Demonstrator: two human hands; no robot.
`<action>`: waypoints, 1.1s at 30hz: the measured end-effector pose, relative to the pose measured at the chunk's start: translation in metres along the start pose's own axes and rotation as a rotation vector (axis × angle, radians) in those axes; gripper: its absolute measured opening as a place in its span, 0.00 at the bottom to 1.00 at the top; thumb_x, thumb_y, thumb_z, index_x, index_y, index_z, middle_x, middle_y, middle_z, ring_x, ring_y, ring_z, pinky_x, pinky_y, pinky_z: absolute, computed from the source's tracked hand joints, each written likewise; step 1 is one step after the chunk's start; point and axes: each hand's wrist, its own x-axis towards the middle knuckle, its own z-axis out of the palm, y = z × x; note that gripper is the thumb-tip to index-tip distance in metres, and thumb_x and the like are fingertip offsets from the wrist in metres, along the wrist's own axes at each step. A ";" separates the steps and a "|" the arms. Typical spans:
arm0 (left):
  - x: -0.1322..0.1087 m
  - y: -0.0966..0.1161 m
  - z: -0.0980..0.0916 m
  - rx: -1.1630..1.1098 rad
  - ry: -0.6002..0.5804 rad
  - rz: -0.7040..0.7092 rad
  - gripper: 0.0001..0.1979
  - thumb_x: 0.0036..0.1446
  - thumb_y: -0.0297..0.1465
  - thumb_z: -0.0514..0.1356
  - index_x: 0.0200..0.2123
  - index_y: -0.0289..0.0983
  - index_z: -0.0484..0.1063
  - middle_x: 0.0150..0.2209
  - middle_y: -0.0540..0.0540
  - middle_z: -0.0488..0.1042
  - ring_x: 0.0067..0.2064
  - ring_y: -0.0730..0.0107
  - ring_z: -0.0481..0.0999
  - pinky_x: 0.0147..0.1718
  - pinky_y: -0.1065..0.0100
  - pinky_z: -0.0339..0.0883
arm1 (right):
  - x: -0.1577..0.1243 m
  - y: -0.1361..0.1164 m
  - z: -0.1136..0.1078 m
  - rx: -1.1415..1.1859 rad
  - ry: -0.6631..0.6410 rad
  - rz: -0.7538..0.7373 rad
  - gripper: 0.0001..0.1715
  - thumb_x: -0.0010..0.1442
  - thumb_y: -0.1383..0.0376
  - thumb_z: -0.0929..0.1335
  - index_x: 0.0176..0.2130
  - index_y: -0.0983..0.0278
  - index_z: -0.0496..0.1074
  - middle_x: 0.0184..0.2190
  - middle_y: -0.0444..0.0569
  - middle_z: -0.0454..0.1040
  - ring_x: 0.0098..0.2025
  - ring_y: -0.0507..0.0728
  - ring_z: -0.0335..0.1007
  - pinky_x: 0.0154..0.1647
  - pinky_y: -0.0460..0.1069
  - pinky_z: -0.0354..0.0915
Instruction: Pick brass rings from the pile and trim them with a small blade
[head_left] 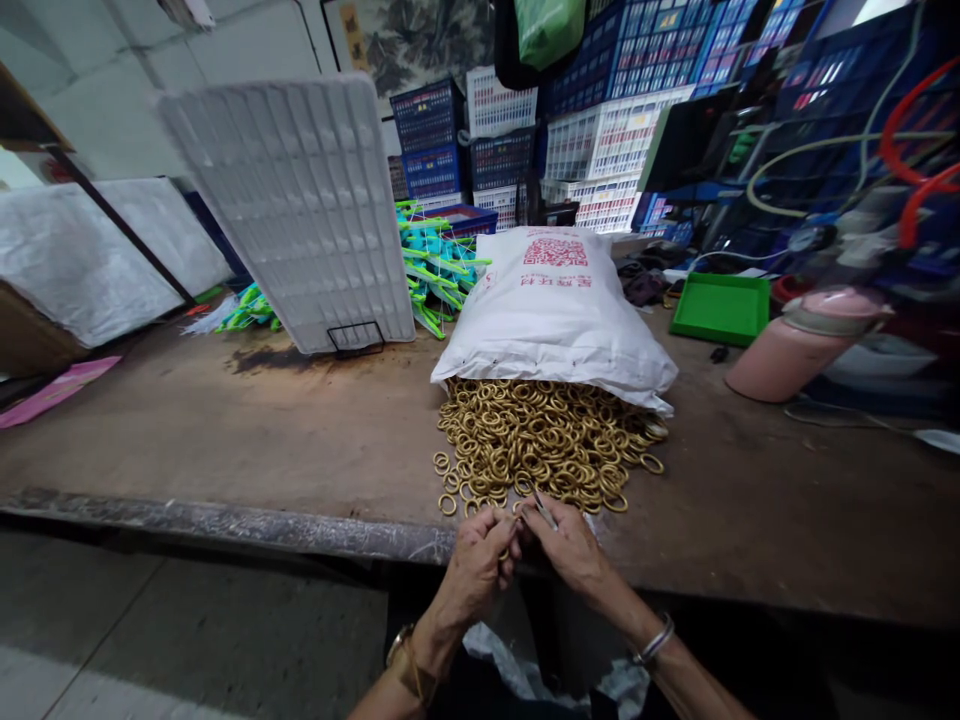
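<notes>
Left fingers (496,538) curled beside right fingers (546,536)

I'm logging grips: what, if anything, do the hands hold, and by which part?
Right hand: a slim tool, gripped part hidden. Left hand: apparently a gold ring, hold unclear.

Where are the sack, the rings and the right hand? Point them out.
Sack (553,325), head view: middle of its white upper face.
Rings (551,440), head view: middle of the pile.
Right hand (571,548), head view: back of the hand.
</notes>
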 end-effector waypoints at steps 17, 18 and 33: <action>-0.002 0.007 0.007 0.141 0.084 0.064 0.15 0.49 0.43 0.55 0.27 0.35 0.62 0.17 0.56 0.60 0.15 0.84 0.54 0.12 0.79 0.46 | -0.015 0.010 -0.004 -0.654 -0.102 -0.219 0.16 0.45 0.74 0.57 0.34 0.62 0.64 0.26 0.46 0.71 0.28 0.53 0.66 0.27 0.45 0.51; -0.003 0.007 0.007 0.146 0.081 0.074 0.15 0.49 0.43 0.55 0.28 0.35 0.62 0.18 0.56 0.60 0.15 0.84 0.54 0.13 0.79 0.46 | -0.015 0.011 -0.004 -0.663 -0.102 -0.223 0.16 0.46 0.74 0.57 0.34 0.62 0.64 0.26 0.46 0.71 0.28 0.53 0.65 0.27 0.45 0.51; -0.021 0.012 0.011 0.189 0.080 0.089 0.16 0.50 0.43 0.55 0.30 0.35 0.65 0.18 0.55 0.62 0.14 0.84 0.55 0.12 0.79 0.48 | -0.009 0.004 -0.010 -0.810 0.062 -0.033 0.11 0.48 0.75 0.58 0.32 0.64 0.64 0.23 0.48 0.70 0.24 0.52 0.63 0.24 0.46 0.46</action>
